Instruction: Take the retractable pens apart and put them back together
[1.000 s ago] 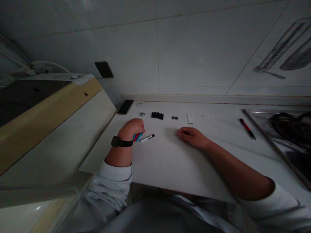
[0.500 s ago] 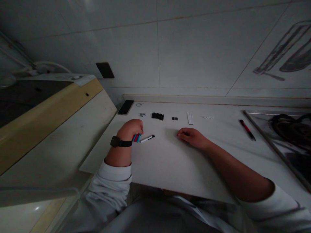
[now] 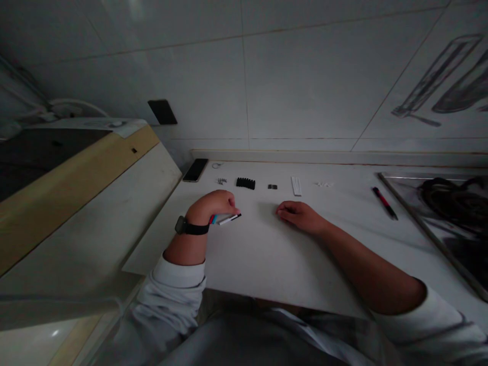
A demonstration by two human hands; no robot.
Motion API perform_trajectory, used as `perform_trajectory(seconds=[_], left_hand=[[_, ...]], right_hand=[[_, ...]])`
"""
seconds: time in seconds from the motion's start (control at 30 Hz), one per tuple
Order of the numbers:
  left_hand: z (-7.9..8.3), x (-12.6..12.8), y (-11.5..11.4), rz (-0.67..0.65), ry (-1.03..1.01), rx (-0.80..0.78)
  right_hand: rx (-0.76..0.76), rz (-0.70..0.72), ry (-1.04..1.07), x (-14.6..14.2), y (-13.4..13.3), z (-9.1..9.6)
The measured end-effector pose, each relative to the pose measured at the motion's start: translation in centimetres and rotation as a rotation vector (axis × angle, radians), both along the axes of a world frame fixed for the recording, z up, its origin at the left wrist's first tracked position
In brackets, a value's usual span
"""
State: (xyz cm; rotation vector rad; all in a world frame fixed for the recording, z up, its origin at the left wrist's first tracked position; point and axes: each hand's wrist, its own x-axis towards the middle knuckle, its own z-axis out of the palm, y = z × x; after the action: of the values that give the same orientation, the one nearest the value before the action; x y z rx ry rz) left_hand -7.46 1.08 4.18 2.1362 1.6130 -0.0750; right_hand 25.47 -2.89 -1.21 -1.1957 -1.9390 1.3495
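Observation:
My left hand (image 3: pixel 219 202), wearing a black wristwatch, bends inward with its fingers drawn together at the dark end of a white pen-like stick (image 3: pixel 229 219). The stick lies flat on the white countertop (image 3: pixel 259 259). Beneath that hand, blue and red slender pieces (image 3: pixel 213 219) show only in part; the rest of them is covered. To the right, my right hand (image 3: pixel 299 216) rests on the counter with curled, closed fingers, and I see nothing in them.
Along the back lie a phone (image 3: pixel 195 170), a thin ring (image 3: pixel 216 165), small metal springs (image 3: pixel 221 181), black ridged pieces (image 3: pixel 246 183), small dark pieces (image 3: pixel 272 186), white strips (image 3: pixel 296 186) and tiny white bits (image 3: pixel 324 184). A red-black pen (image 3: pixel 385 203) lies beside the stove (image 3: pixel 430 223).
My left hand has shifted right, from over the coloured pieces to the white stick's dark end, covering more of those pieces. My right hand has stayed put. The view has shifted slightly.

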Motion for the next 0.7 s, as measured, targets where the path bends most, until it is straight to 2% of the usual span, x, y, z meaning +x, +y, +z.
perform_trajectory(seconds=[0.13,0.23,0.43,0.6,0.7], left_hand=[[-0.1,1.1,-0.6,-0.067,0.067,-0.154],[-0.4,2.1,-0.9,-0.124,-0.045,-0.153],[-1.5,6.0,-1.8,-0.300,-0.463,0.081],[-2.2,8.5,-2.7,-0.347,-0.530,0.302],[-2.5,9.2,-2.9,-0.285,-0.585,0.366]], right_hand=[[0.014,-0.009,-0.016,-0.1,0.0,0.0],[0.028,-0.012,-0.030,-0.3,-0.1,0.3],[0.189,-0.050,-0.069,-0.7,-0.5,0.8],[0.270,-0.012,-0.075,-0.8,-0.5,0.5],[0.339,-0.046,-0.088,-0.8,-0.4,0.2]])
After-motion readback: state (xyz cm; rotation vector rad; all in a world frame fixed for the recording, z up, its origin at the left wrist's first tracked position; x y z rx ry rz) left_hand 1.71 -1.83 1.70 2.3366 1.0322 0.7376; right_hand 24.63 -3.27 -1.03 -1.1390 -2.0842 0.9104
